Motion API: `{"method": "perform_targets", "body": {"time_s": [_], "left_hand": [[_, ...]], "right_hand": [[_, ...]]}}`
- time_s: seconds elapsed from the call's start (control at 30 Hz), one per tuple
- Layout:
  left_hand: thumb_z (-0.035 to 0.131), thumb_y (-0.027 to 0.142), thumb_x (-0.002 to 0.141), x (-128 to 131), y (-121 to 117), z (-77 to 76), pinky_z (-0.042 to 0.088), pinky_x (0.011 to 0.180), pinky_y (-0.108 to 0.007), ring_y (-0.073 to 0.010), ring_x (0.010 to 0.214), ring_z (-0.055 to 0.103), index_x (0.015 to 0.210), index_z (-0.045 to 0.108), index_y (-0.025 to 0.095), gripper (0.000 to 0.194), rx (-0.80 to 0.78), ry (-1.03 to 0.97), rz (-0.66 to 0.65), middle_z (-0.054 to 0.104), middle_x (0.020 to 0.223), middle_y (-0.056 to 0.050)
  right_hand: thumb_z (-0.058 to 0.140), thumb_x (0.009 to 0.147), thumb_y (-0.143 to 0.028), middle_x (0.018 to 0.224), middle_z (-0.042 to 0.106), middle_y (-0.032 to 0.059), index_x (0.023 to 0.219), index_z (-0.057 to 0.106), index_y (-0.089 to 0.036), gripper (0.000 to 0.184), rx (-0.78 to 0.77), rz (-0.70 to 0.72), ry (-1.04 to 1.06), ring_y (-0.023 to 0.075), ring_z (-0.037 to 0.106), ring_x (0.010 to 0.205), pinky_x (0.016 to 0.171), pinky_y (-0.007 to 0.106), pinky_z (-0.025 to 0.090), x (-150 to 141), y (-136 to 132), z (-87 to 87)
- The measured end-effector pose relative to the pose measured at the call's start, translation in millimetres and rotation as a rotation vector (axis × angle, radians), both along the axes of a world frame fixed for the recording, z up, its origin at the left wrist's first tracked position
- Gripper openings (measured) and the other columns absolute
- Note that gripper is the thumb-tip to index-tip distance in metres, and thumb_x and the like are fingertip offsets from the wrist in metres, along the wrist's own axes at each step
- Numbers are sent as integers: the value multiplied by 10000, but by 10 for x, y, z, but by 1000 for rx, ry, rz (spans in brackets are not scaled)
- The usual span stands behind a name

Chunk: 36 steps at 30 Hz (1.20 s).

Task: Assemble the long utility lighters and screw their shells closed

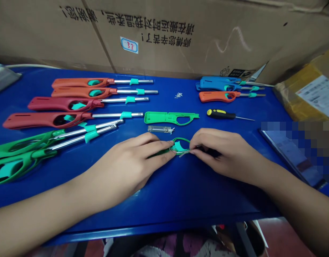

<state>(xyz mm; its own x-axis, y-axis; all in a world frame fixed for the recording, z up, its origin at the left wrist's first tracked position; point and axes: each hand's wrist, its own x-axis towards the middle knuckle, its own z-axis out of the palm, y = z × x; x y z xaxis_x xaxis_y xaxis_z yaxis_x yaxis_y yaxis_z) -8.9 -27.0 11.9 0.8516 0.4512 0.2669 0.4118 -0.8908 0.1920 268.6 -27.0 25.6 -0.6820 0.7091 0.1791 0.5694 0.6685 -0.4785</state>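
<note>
My left hand point(132, 162) lies over a green lighter handle half point(180, 145) with a teal trigger, fingers pressed down on it. My right hand point(223, 151) pinches the same part at its right end, where a thin piece sticks out. The rest of that handle is hidden under both hands. Just beyond lie a separate green handle shell point(171, 117) and a small clear fuel cell point(160, 129).
Assembled long-nosed lighters lie in rows at the left: orange point(81, 82), red point(46, 119) and green point(22, 157). Blue point(220, 84) and orange point(219, 96) ones lie at the back right beside a yellow-black screwdriver point(221, 114). Cardboard boxes point(180, 32) line the back; a phone point(295, 153) lies right.
</note>
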Motion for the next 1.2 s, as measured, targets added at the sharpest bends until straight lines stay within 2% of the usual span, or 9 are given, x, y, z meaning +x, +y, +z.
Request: {"method": "perform_targets", "body": {"time_s": [0.23,0.33,0.4,0.47,0.63,0.77,0.87,1.0,1.2], "left_hand": [[532,197,1016,58,33,-17,544,974,-337,-189,1114,642,1319,594,190,309,-196,-159,52,691,1237,-69],[601,280,982,54,137,91,521,998,-348,-203,1124,640,1248,625,179,285,-167,-216,68,698,1213,-71],[602,299,974,37,241,170,517,968,-353,-208,1067,648,1143,677,176,223,-107,-247,160,709,1122,-66],[588,292,971,30,343,224,512,942,-374,-220,1022,643,1083,709,178,200,-47,-188,213,700,1052,-63],[636,233,916,155,475,252,528,880,-360,-245,1039,644,1077,718,179,189,-84,49,265,679,1062,-65],[615,178,896,307,518,275,531,759,-317,-236,967,667,1073,712,185,202,-138,196,313,690,1073,-53],[575,169,923,312,531,301,536,804,-344,-250,977,664,1093,710,151,218,-112,214,284,687,1058,-84],[515,249,993,163,382,320,527,891,-394,-254,993,651,1115,713,145,254,-126,70,243,678,1024,-98],[534,315,1003,-19,56,221,541,770,-279,-164,888,663,1100,689,203,214,-330,-161,212,670,1044,-40]], "right_hand": [[534,975,-144,1023,631,24,998,564,-216,81,-46,39,20,125,594,911,803,236,462,4,10,-5],[544,988,-190,1020,633,29,1003,568,-211,36,-18,60,20,135,587,913,802,248,454,9,32,-23],[538,992,-203,1011,630,31,1003,568,-208,32,1,65,21,139,585,896,791,255,452,-1,36,-15],[531,991,-213,1023,625,36,997,569,-205,39,16,54,-23,149,589,887,773,268,450,-27,26,20],[569,972,-265,1147,604,55,935,595,-196,83,63,11,-296,174,612,855,687,301,425,-133,-44,190],[601,956,-284,1111,608,56,909,602,-191,104,70,6,-478,180,597,799,617,307,373,-235,-86,323],[572,970,-286,1065,610,63,895,606,-181,134,55,-18,-529,182,589,788,620,311,359,-290,-96,370],[511,998,-274,1034,611,58,914,598,-177,155,13,-91,-408,176,588,813,641,299,367,-294,-103,325],[610,875,-108,881,593,5,864,617,-164,58,-97,-111,-21,96,512,676,646,248,395,-308,-50,172]]}}
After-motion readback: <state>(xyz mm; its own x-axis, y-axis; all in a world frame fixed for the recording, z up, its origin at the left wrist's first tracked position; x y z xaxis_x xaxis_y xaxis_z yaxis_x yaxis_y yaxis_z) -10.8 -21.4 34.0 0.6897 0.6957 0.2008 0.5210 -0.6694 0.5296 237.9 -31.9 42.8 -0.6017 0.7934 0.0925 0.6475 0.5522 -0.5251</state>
